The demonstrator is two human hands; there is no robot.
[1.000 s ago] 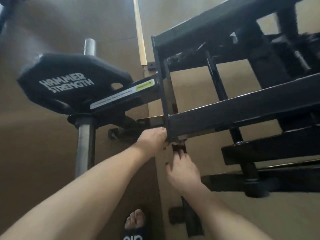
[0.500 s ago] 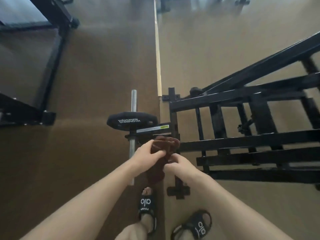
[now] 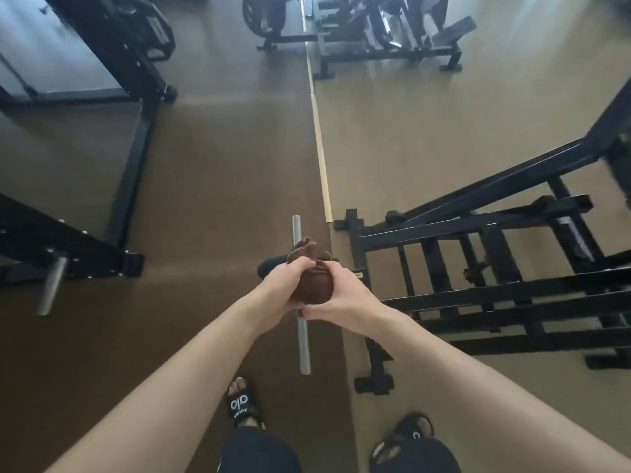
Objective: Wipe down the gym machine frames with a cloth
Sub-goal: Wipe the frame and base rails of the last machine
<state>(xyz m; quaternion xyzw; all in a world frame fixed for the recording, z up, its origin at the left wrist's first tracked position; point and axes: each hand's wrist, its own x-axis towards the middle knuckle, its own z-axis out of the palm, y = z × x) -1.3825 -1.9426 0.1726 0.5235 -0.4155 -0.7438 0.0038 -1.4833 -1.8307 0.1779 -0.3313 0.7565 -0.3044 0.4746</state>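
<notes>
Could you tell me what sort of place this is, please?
Most likely a gym: a black machine frame, a steel bar for weights, and more exercise machines on the floor beyond.

I've got both bare forearms stretched forward, converging at centre. My left hand (image 3: pixel 281 285) and right hand (image 3: pixel 345 295) are curled, gripping the bunched cloth (image 3: pixel 312 285) between them, thumbs toward me.
</notes>
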